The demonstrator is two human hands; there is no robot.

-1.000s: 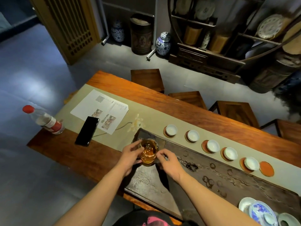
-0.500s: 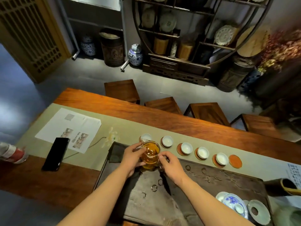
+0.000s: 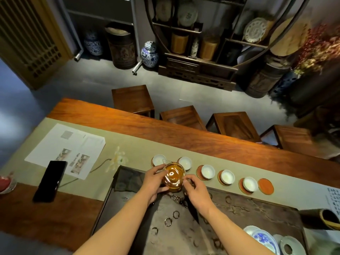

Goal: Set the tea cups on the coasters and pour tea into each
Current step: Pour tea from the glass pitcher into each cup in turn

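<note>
A glass pitcher of amber tea (image 3: 173, 178) is held between both hands just in front of the cup row. My left hand (image 3: 153, 183) grips its left side, and my right hand (image 3: 196, 191) holds its right side with the fingertips. Several small white tea cups stand on round orange coasters along the table runner: the leftmost cup (image 3: 158, 160), a second cup (image 3: 184, 162), a third cup (image 3: 207, 171), a fourth cup (image 3: 227, 176) and the rightmost cup (image 3: 249, 184). One orange coaster (image 3: 265, 186) at the right end is bare. The cups look empty.
A dark carved tea tray (image 3: 257, 214) lies under my hands, with a blue-and-white lidded bowl (image 3: 262, 238) at its right. A black phone (image 3: 50, 181) and printed sheet (image 3: 66, 148) lie left. Wooden stools (image 3: 132, 100) line the table's far side.
The pitcher has come up off the tea tray and moved toward the cup row, still between both hands. The camera has swung to the right.
</note>
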